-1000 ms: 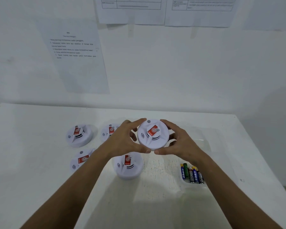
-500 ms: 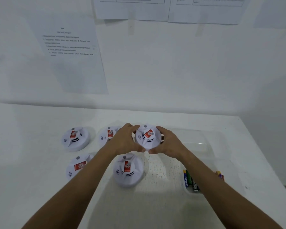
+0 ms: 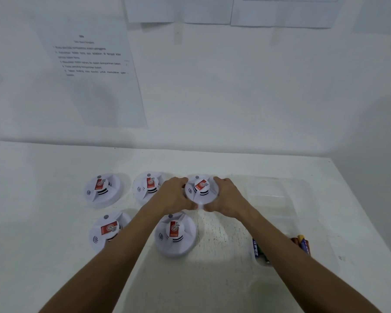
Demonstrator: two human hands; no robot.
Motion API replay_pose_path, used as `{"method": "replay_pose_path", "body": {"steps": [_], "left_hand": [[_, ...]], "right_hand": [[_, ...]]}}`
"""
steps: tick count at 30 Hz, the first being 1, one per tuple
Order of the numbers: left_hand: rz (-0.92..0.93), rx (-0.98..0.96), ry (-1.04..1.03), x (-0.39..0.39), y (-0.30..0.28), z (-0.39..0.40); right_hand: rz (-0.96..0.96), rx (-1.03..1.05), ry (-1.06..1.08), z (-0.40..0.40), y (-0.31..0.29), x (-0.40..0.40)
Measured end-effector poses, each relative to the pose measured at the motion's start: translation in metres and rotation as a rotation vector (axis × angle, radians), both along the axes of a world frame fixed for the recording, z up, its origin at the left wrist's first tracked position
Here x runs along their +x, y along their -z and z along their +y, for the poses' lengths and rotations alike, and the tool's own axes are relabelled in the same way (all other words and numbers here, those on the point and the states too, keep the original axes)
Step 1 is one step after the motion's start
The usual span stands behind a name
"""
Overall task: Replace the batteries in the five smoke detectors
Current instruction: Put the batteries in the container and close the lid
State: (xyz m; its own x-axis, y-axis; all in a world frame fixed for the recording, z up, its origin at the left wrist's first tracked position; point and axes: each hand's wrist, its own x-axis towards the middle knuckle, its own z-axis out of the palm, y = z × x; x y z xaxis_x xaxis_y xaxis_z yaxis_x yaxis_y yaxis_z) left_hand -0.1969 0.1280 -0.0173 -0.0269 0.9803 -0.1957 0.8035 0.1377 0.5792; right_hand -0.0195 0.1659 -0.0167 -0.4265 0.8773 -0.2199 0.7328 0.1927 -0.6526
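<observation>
White plastic is filling most of your view: five round smoke detectors are sitting on a white table (image 3: 54,256), each wearing a red label with a white circular logo, too blurred to read. You are gripping the held detector (image 3: 201,189) from both sides. Your left hand (image 3: 175,196) is curling round its rim at 9 o'clock, and your right hand (image 3: 227,197) is curling round the rim at 3 o'clock, thumbs nearly meeting at 6 o'clock under its near edge. Whether it is resting on the table or hovering just above it, you cannot tell.

From the held detector, a second detector (image 3: 148,188) is lying just beside your left hand at 9 o'clock, and a third detector (image 3: 102,190) is sitting farther out the same way. A fourth detector (image 3: 175,233) is sitting near at 7 o'clock, between your forearms, and a fifth detector (image 3: 106,231) is lying at 8 o'clock, partly under your left forearm.

At 4 o'clock, a clear plastic tray (image 3: 278,195) is standing on the table, with batteries (image 3: 256,248) in blue and green wrappers lying at its near end, and more in red and yellow just past your right forearm. Their lettering is too small to read.

At 11 o'clock, a printed sheet (image 3: 93,64) is hanging on the wall with a numbered list, its words too soft to make out.
</observation>
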Motion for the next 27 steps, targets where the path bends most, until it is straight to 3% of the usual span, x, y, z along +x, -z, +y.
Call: {"method": "replay_pose_path", "body": {"steps": [4, 8, 10, 17, 22, 27], "left_hand": [[0.049, 0.083, -0.099, 0.017, -0.026, -0.017], [-0.026, 0.257, -0.027, 0.058, -0.061, -0.057], [-0.094, 0.239, 0.017, 0.079, -0.065, -0.078], [-0.198, 0.273, 0.1, 0.143, -0.047, -0.137], [-0.212, 0.303, 0.026, 0.173, -0.022, -0.179], [-0.157, 0.196, -0.073, 0.193, 0.002, -0.208]], "right_hand": [[0.082, 0.075, -0.027, -0.023, -0.029, 0.009], [0.181, 0.162, 0.08, -0.062, -0.048, 0.052], [0.206, 0.201, 0.125, -0.084, -0.05, 0.077], [0.147, 0.294, 0.324, -0.155, -0.045, 0.166], [0.094, 0.276, 0.439, -0.205, -0.023, 0.215], [0.002, 0.203, 0.46, -0.228, 0.003, 0.243]]}}
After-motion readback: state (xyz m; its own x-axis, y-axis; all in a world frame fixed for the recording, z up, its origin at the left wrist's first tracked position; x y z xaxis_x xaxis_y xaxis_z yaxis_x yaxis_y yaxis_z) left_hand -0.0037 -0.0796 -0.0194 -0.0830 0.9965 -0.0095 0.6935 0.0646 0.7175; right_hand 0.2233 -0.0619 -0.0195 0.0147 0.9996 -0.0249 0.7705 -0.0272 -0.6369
